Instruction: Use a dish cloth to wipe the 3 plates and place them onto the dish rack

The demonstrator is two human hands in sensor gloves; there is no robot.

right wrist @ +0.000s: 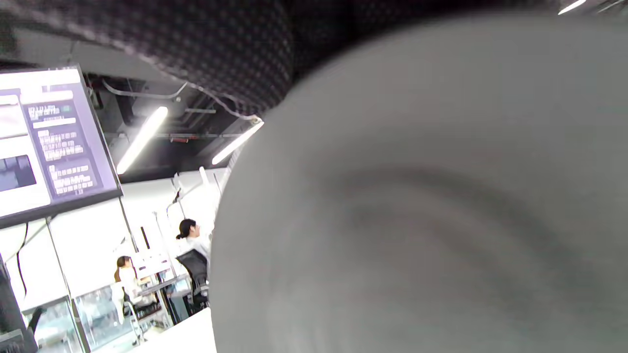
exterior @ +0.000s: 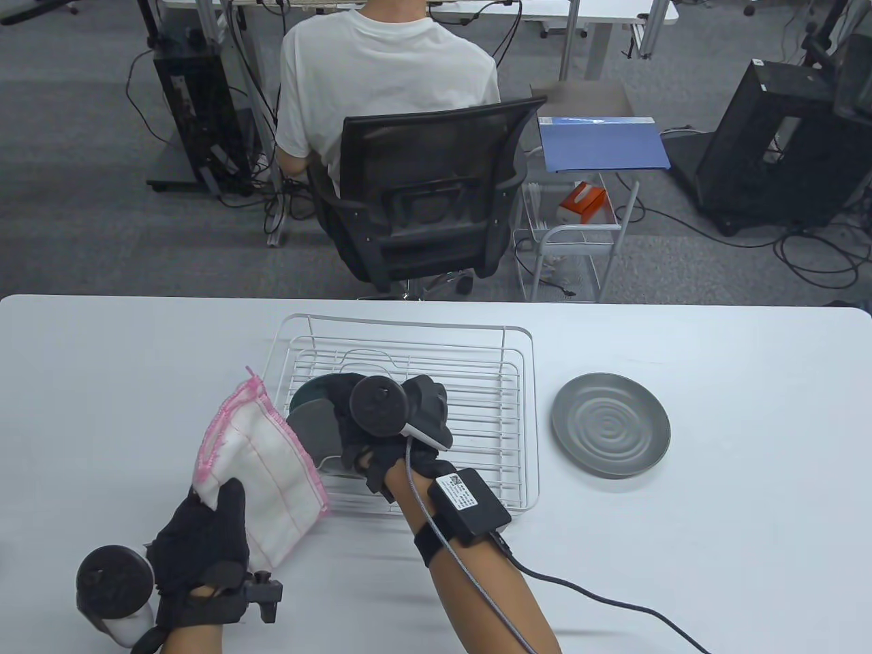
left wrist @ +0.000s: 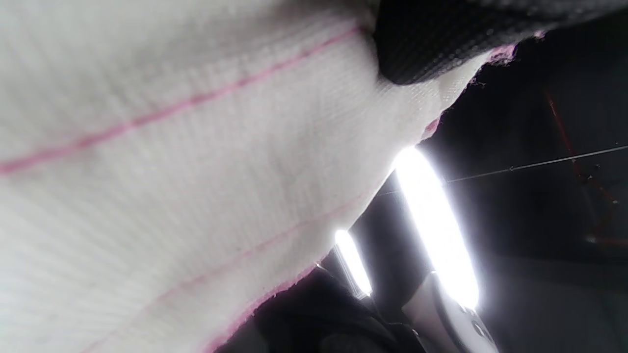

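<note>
My left hand (exterior: 204,545) holds a white dish cloth (exterior: 259,470) with a pink edge, lifted near the table's front left. The cloth (left wrist: 171,171) fills the left wrist view, with a gloved finger (left wrist: 431,44) on it. My right hand (exterior: 361,436) grips a grey plate (exterior: 315,430), tilted over the left part of the white wire dish rack (exterior: 477,381). That plate (right wrist: 417,196) fills the right wrist view. Just behind it a darker plate (exterior: 317,392) shows; I cannot tell whether it stands in the rack. Another grey plate (exterior: 610,424) lies flat on the table, right of the rack.
The white table (exterior: 749,409) is bare to the right of the flat plate. Beyond its far edge are a black office chair (exterior: 422,197) with a seated person (exterior: 381,82), a wire trolley (exterior: 579,252) and computer cases.
</note>
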